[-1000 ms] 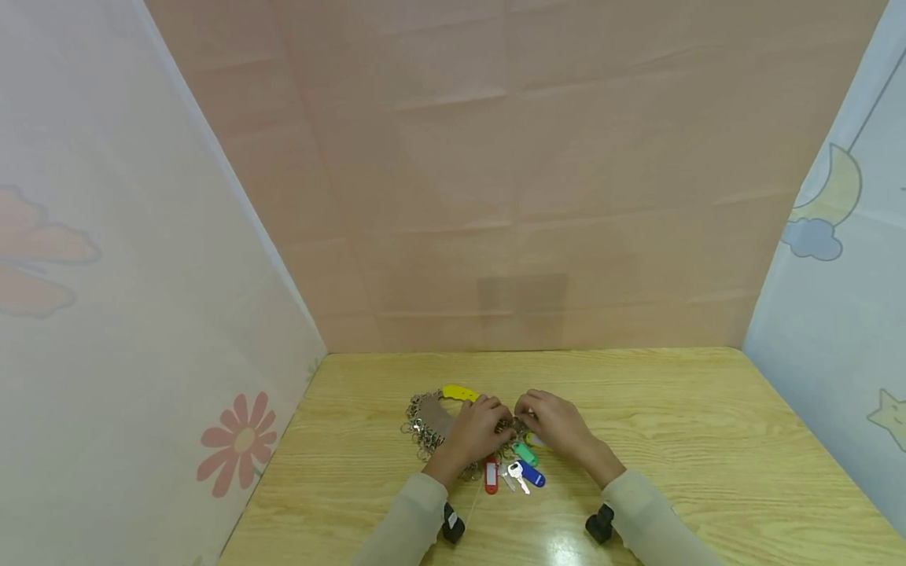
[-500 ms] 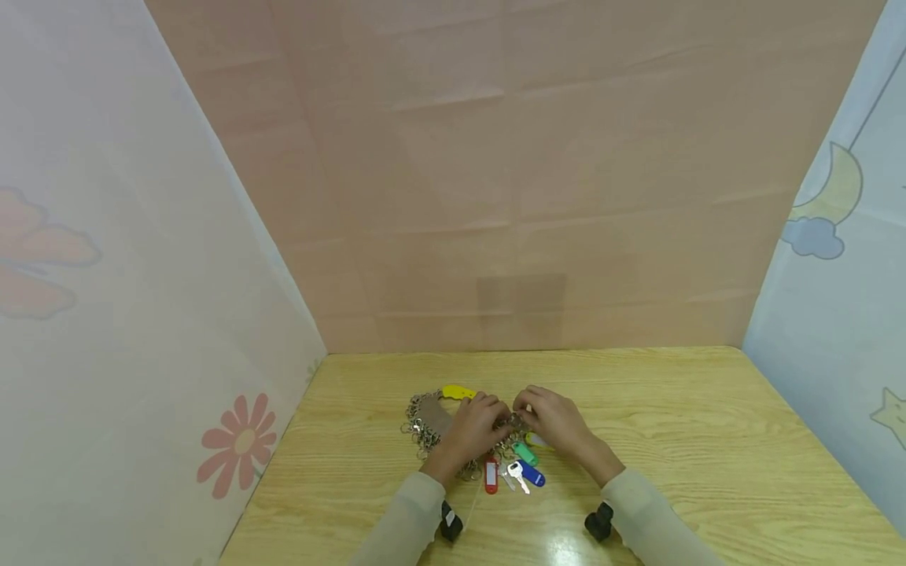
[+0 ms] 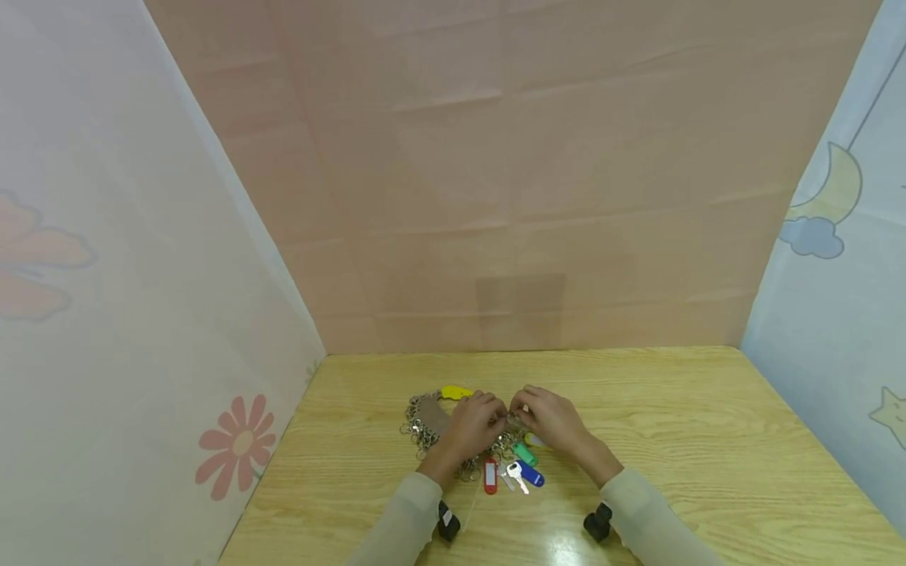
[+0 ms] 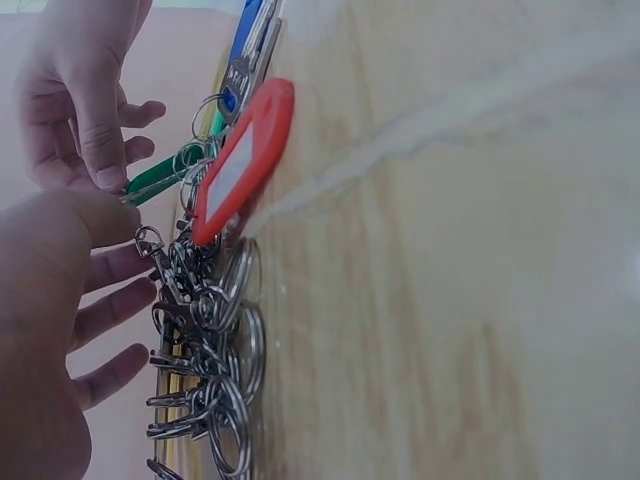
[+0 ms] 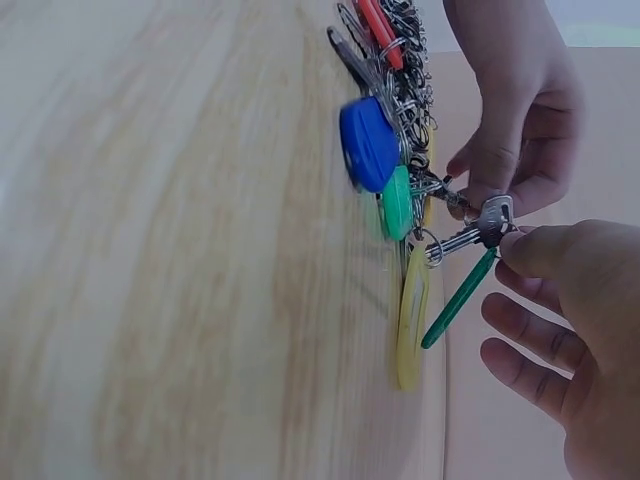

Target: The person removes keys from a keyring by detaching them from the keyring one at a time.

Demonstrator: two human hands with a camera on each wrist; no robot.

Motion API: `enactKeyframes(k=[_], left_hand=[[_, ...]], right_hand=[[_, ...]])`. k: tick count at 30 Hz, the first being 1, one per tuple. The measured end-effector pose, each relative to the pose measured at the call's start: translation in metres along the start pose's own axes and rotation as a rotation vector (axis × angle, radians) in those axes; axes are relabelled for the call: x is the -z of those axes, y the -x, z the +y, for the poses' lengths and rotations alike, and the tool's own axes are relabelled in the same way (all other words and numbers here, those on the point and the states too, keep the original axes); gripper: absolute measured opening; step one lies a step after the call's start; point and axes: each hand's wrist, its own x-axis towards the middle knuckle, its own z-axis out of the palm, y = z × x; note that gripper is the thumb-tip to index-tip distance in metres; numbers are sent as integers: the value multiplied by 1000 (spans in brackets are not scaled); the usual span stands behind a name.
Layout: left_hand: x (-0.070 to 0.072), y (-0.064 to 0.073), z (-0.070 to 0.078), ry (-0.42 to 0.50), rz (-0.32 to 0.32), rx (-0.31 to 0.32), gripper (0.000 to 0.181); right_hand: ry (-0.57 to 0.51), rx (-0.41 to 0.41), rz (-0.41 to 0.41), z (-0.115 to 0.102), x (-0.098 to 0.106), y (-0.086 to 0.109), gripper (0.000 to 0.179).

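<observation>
Both hands work close together over a key holder with a brown plate (image 3: 429,413), a yellow handle (image 3: 455,392) and many metal rings and clasps. My left hand (image 3: 469,428) pinches a small metal clasp (image 5: 452,196) between thumb and fingertips. With thumb and index finger, my right hand (image 5: 590,310) pinches a ring at the head of a silver key (image 5: 494,215); a dark green key tag (image 5: 461,300) hangs beside it. Its other fingers spread loosely. Around them lie a yellow tag (image 5: 411,325), a light green tag (image 5: 397,203), a blue tag (image 5: 368,143) and a red tag (image 4: 245,165).
Another silver key (image 3: 518,476) lies near the blue tag on the wooden table (image 3: 672,440). Black wrist cameras (image 3: 598,523) sit below the cuffs. A patterned white panel (image 3: 177,275) stands left, a similar one right, and a tan sheet (image 3: 439,196) hangs behind.
Both hands have shifted only slightly, fingertips staying close together at the holder's right end. The tags and the key in front keep their places.
</observation>
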Motion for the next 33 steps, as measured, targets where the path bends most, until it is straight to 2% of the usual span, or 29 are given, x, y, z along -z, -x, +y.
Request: enactKeyframes(k=[12,23,29,33], left_hand=[[4,0,-2,113,28,25,6],[1,2,-7,163,70,-27,4],[-1,3,-10,185,32,-33,4],[-1,4,-10,235,-11,5,4]], right_hand=[[-20,-52,-11,-2,0,-2,8],[-12,-16,58,-3,-3,-4,13],[-29,7,58,-4,-3,-3,13],[-68,15,34,-6,-2,-2,11]])
